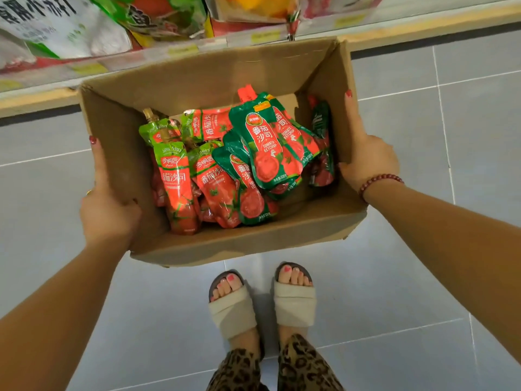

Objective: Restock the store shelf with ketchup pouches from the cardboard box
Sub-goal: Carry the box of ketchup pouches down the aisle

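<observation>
1. Grey tiled floor (423, 249). A pale store shelf (423, 26) runs across the top of the view, with printed snack bags (56, 26) and yellow price tags (265, 36) on its edge.
2. An open brown cardboard box (197, 77) is held up between the shelf front and the person's feet. Its far edge is just below the shelf lip.
3. The ketchup pouches are all in the box, in a loose pile on the bottom:
   - the light-green-and-red spouted pouches (177, 176) are on the left side;
   - the dark-green-and-red pouches marked "Tomato Ketchup" (265, 148) are overlapped on the right;
   - one dark-green pouch (321, 128) stands against the right wall.
4. The left hand (108, 213) grips the box's left wall. The thumb (131, 206) is hooked over the rim to the inside, and the index finger (97, 162) lies straight along the outside. The other fingers are hidden, so I can't tell how they lie.
5. The right hand (369, 159) grips the right wall the same way, with the thumb (345, 167) at the rim and the index finger (353, 117) stretched along the outside. The rest of that hand is hidden too. There is a dark red bead bracelet (379, 180) on the wrist.
6. Below the box are beige open-toe slippers (234, 309) and leopard-print trousers (304, 365).
</observation>
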Demonstrator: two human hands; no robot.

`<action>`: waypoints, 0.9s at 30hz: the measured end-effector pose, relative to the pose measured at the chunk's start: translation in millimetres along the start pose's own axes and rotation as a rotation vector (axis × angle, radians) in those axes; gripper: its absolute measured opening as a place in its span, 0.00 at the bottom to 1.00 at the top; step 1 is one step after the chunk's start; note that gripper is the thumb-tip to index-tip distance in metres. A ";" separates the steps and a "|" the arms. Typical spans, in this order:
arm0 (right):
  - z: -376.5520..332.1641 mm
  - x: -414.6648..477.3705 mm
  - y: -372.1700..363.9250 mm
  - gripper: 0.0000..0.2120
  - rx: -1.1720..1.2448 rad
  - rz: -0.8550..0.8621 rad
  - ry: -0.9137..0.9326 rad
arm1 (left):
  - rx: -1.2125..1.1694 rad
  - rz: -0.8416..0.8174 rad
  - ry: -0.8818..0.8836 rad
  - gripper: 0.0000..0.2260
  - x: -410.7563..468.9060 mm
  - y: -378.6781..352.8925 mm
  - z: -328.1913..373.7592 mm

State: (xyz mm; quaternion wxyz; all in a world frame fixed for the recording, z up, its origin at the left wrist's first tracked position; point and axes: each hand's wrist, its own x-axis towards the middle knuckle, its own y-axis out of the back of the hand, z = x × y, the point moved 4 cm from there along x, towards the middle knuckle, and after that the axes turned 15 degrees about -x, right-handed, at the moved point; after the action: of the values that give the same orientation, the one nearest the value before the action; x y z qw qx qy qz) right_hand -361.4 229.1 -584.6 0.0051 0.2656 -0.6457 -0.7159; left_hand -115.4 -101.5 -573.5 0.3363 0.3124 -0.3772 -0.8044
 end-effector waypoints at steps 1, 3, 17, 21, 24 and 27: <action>-0.4 -0.1 -1.0 0.50 0.007 0.016 -0.014 | -0.005 0.008 0.004 0.47 -0.4 -0.8 -0.2; -1.9 0.3 -3.5 0.50 0.028 0.028 -0.024 | -0.011 -0.004 0.022 0.48 0.3 -1.8 -2.1; -6.0 -26.4 36.6 0.57 -0.142 -0.133 0.048 | 0.003 -0.175 0.063 0.50 -3.6 39.4 11.2; -8.3 -54.7 69.5 0.59 -0.140 -0.177 0.070 | 0.012 -0.192 0.088 0.50 -23.4 77.0 12.8; -18.0 -73.9 115.3 0.57 -0.134 -0.163 0.088 | 0.017 -0.195 0.093 0.50 -39.0 119.3 24.5; -28.2 -96.2 168.1 0.58 -0.149 -0.165 0.116 | 0.003 -0.197 0.115 0.50 -60.7 172.6 42.2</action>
State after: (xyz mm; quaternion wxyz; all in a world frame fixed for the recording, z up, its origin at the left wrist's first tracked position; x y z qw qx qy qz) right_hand -324.3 208.9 -393.5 0.0032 0.3573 -0.5655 -0.7433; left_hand -59.5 -122.0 -395.4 0.2763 0.3941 -0.3259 -0.8137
